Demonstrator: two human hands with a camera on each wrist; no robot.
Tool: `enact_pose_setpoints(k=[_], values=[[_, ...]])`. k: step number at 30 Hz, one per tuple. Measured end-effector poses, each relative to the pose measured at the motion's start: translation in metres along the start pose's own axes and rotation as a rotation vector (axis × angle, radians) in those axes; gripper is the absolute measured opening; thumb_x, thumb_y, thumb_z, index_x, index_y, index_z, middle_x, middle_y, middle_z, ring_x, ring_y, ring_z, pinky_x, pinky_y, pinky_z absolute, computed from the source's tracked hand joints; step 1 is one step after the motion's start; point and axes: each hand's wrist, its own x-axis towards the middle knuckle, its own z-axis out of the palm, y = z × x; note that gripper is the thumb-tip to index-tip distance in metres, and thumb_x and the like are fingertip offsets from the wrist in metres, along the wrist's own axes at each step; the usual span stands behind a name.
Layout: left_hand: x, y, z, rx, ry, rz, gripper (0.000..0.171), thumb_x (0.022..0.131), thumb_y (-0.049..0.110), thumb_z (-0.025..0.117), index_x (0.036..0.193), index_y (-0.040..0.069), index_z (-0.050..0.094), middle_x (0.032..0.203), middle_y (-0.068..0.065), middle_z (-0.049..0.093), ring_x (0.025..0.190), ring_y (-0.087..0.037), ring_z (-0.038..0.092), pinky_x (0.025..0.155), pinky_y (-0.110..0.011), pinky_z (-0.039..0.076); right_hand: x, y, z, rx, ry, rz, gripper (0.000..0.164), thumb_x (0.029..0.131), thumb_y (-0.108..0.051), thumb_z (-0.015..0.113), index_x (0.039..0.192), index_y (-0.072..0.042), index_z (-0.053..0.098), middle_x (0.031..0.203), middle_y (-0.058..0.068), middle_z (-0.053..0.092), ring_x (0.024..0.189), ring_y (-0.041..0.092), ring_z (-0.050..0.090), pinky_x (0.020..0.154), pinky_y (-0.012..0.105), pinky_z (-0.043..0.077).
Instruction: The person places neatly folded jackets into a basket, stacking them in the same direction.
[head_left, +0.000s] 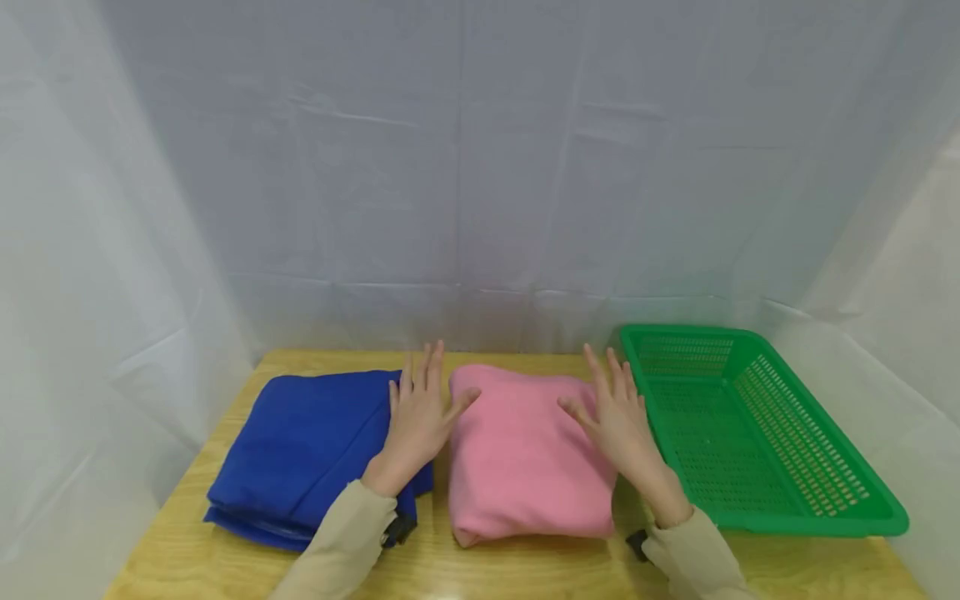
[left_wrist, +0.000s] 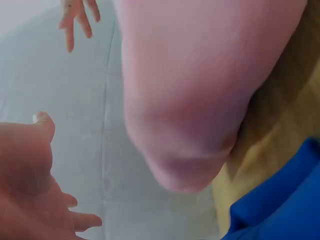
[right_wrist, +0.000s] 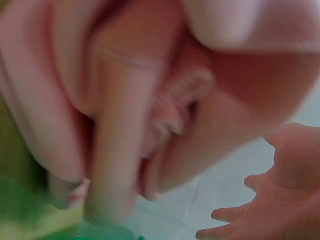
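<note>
A folded pink cloth (head_left: 525, 458), thick and soft, lies on the table between my two hands. My left hand (head_left: 416, 417) is held with fingers spread, between the pink cloth and a folded blue cloth (head_left: 307, 450). On the other side, my right hand (head_left: 621, 425) also has its fingers spread, between the pink cloth and the green basket. In the left wrist view the pink cloth (left_wrist: 185, 100) shows a smooth rounded side, apart from the palm. The right wrist view shows its layered folds (right_wrist: 120, 125) beside the right hand (right_wrist: 280, 195). Neither hand grips anything.
A shallow green plastic basket (head_left: 832, 527) with slotted walls stands at the right of the wooden table (head_left: 517, 575). White sheeting (head_left: 465, 183) hangs behind the table and along both sides. Small black devices (head_left: 397, 529) are worn at the wrists.
</note>
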Motion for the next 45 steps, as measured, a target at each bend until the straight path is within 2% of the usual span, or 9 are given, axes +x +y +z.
enact_pose_setpoints(k=[4,10,16,21,25,31,34,38,45], values=[[-0.007,-0.001,0.01,-0.056,-0.002,0.02,0.092,0.099,0.055,0.057,0.163,0.005,0.013,0.166,-0.024,0.017,0.153,-0.047,0.007,0.116,-0.071,0.015,-0.003,0.005,0.01,0.052,-0.041,0.01,0.086,0.1,-0.043,0.062,0.164,-0.015,0.012,0.165,0.03,0.005,0.149,0.056,0.003,0.109,0.079,0.015],[-0.018,-0.003,0.023,-0.183,-0.064,0.042,0.09,0.101,0.05,0.057,0.162,0.0,0.015,0.164,-0.03,0.017,0.15,-0.051,0.014,0.118,-0.066,0.019,-0.008,0.015,0.018,0.109,-0.069,0.016,0.083,0.101,-0.039,0.062,0.164,-0.011,0.015,0.164,0.034,0.006,0.149,0.057,0.004,0.113,0.074,0.013],[-0.027,-0.007,0.034,-0.236,-0.16,0.008,0.093,0.101,0.052,0.057,0.162,0.001,0.01,0.164,-0.029,0.016,0.147,-0.052,0.024,0.114,-0.067,0.027,-0.011,0.033,0.026,0.132,-0.132,0.065,0.082,0.102,-0.042,0.059,0.163,-0.009,0.016,0.163,0.034,0.009,0.147,0.059,0.014,0.111,0.075,0.02],[-0.032,-0.009,0.043,-0.268,-0.21,-0.038,0.089,0.101,0.053,0.056,0.162,0.003,0.014,0.16,-0.032,0.026,0.138,-0.056,0.038,0.109,-0.067,0.034,-0.016,0.046,0.031,0.185,-0.207,0.154,0.084,0.103,-0.048,0.053,0.164,-0.007,0.011,0.161,0.036,0.015,0.145,0.057,0.023,0.108,0.073,0.029],[-0.034,-0.009,0.048,-0.284,-0.212,-0.063,0.091,0.101,0.054,0.055,0.163,0.005,0.011,0.156,-0.035,0.031,0.132,-0.058,0.043,0.105,-0.067,0.038,-0.019,0.048,0.036,0.233,-0.209,0.197,0.084,0.103,-0.048,0.051,0.163,-0.006,0.01,0.161,0.035,0.019,0.147,0.054,0.022,0.11,0.073,0.027],[-0.036,-0.01,0.053,-0.297,-0.202,-0.102,0.1,0.099,0.059,0.054,0.163,0.004,0.0,0.159,-0.033,0.027,0.13,-0.056,0.046,0.104,-0.064,0.04,-0.023,0.05,0.039,0.274,-0.194,0.226,0.085,0.104,-0.049,0.049,0.164,-0.007,0.006,0.163,0.033,0.015,0.148,0.055,0.014,0.112,0.073,0.02],[-0.038,-0.009,0.053,-0.309,-0.204,-0.11,0.099,0.099,0.06,0.053,0.163,0.003,0.004,0.16,-0.03,0.027,0.13,-0.055,0.048,0.103,-0.064,0.042,-0.026,0.051,0.039,0.292,-0.185,0.231,0.084,0.104,-0.048,0.049,0.163,-0.006,0.006,0.163,0.032,0.016,0.148,0.054,0.016,0.113,0.072,0.021],[-0.04,-0.009,0.053,-0.328,-0.218,-0.136,0.095,0.099,0.061,0.051,0.162,0.002,0.011,0.159,-0.028,0.033,0.132,-0.054,0.047,0.104,-0.063,0.041,-0.03,0.054,0.039,0.309,-0.185,0.25,0.084,0.104,-0.047,0.049,0.163,-0.004,0.008,0.162,0.031,0.02,0.146,0.053,0.025,0.112,0.07,0.026],[-0.04,-0.008,0.054,-0.344,-0.211,-0.146,0.095,0.099,0.06,0.051,0.162,0.0,0.013,0.154,-0.031,0.039,0.128,-0.055,0.05,0.102,-0.063,0.043,-0.034,0.052,0.04,0.421,-0.221,0.298,0.083,0.105,-0.045,0.049,0.159,0.005,0.012,0.159,0.035,0.025,0.145,0.052,0.027,0.114,0.066,0.027]])
